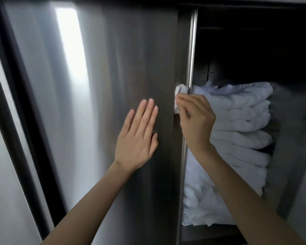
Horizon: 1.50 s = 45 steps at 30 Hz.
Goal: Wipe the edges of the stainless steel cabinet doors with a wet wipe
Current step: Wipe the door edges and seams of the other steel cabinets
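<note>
Your left hand lies flat and open on the cabinet door, with its fingers spread a little. It looks like it is holding the door steady. The door is hard, smooth steel, so it is probably slippery. A flat palm is a good way to hold it.

Your right hand is pinched shut on the wet wipe. The wipe is small, white, soft and light. It squashes easily, so hold it bunched in your fingertips, like now. It is pressed on the door edge, about halfway up.

The edge is thin and runs straight up and down. There is open room above and below for sliding. Just behind the edge sits a stack of folded white towels on a shelf, so keep your knuckles from rubbing them. Farther back it is too dark to see.
</note>
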{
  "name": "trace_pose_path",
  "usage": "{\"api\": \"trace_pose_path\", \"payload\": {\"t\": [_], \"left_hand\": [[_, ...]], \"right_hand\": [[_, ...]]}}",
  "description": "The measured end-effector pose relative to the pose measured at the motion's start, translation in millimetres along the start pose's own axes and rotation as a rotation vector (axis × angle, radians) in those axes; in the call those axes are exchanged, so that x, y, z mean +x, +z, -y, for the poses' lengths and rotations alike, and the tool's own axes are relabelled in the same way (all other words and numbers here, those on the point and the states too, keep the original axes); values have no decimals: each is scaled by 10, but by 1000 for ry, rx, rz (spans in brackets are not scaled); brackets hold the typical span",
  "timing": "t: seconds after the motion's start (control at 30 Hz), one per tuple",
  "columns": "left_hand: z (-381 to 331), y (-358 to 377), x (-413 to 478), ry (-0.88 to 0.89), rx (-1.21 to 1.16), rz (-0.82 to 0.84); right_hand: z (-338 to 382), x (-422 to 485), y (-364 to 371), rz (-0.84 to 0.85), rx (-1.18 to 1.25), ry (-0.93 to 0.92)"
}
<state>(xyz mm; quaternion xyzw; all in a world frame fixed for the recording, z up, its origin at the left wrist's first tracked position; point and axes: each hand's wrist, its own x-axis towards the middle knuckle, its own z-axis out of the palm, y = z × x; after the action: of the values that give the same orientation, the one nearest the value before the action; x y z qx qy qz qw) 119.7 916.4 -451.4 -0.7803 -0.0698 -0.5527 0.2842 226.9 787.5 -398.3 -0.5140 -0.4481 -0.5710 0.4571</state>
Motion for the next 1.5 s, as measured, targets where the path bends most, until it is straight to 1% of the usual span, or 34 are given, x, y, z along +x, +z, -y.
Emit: {"api": "trace_pose_path", "payload": {"t": [0.07,0.1,0.2,0.27,0.33,0.43,0.5,0.57,0.6,0.67,0.73,0.77,0.83,0.9,1.0,1.1,1.2,1.27,1.4,1.43,1.5], "left_hand": [[10,2,0,-2,-5,-3],[12,-2,0,-4,-7,-3],[23,-31,-1,-13,-10,9],[16,-53,4,-21,-11,17],[6,-70,8,-30,-14,21],[3,-73,12,-31,-26,-2],[15,-55,-9,-23,-38,-36],[27,-18,-66,-35,-36,-69],[21,1,-120,-43,-32,-74],[-32,31,-279,-52,-39,-64],[-136,42,-488,-71,-64,-34],[-205,50,-601,-89,-77,-21],[-371,84,-812,-139,-107,-14],[-569,142,-1002,-199,-142,-22],[-860,228,-1292,-284,-206,-15],[-1002,260,-1566,-312,-226,38],[-959,219,-1698,-266,-239,96],[-912,182,-1734,-233,-232,130],[-917,161,-1741,-217,-206,143],[-925,162,-1739,-219,-202,138],[-930,170,-1733,-219,-203,130]], "right_hand": [[54,-330,-7,8,1,49],[71,-543,-57,42,0,47],[78,-950,-265,202,-13,-65],[25,-826,-314,258,8,-139],[-2,-525,-242,213,22,-128],[30,-155,-52,52,-35,34],[121,-268,33,-31,-22,136],[215,-684,39,-62,-4,161],[237,-955,3,-49,-7,151],[259,-1447,-141,62,-26,119],[242,-1680,-270,192,-56,87],[222,-1678,-295,222,-61,81],[202,-1528,-270,208,-49,97],[223,-1384,-195,133,-25,145],[312,-1595,-162,85,2,249],[395,-2263,-309,181,-10,270],[424,-2641,-483,303,-10,251],[435,-2571,-456,271,-1,295],[478,-2250,-251,32,68,400],[475,-2248,-218,2,80,410],[492,-2408,-205,-6,83,432]]}}
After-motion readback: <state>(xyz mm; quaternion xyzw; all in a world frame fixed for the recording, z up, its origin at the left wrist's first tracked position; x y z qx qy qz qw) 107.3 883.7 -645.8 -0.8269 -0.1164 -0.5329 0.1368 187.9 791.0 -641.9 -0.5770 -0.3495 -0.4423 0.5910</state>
